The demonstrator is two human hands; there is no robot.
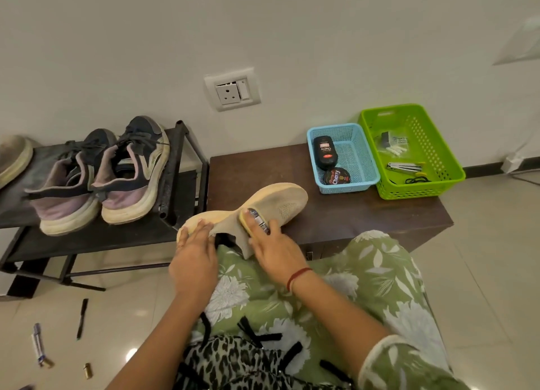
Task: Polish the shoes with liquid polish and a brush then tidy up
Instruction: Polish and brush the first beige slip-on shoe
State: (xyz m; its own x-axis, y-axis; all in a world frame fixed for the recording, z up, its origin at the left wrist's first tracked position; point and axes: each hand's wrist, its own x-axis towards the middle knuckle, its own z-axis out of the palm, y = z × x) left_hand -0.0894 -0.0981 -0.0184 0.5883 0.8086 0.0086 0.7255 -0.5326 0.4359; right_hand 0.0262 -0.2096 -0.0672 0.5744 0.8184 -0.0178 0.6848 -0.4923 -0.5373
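From here I read the brown counter (336, 214) first. The toe of the beige knit shoe (280, 202) reaches over its near edge while the heel hangs above the lap. The shoe's long axis runs from heel at lower left to toe at upper right, with the upper turned towards me. Its mesh looks dull and grey with dirt near the toe.

My left hand (194, 258) is nearer the heel, its fingers (201, 229) wrapped over that end. My right hand (276, 252) sits at mid-shoe, fingers (273, 226) closed round a small yellow-edged brush (254, 218) pressed to the side by the collar. I judge the next stroke should travel up and right, towards the toe.

The liquid polish bottle (324, 153) lies in the blue basket (336, 126), well apart to the right.
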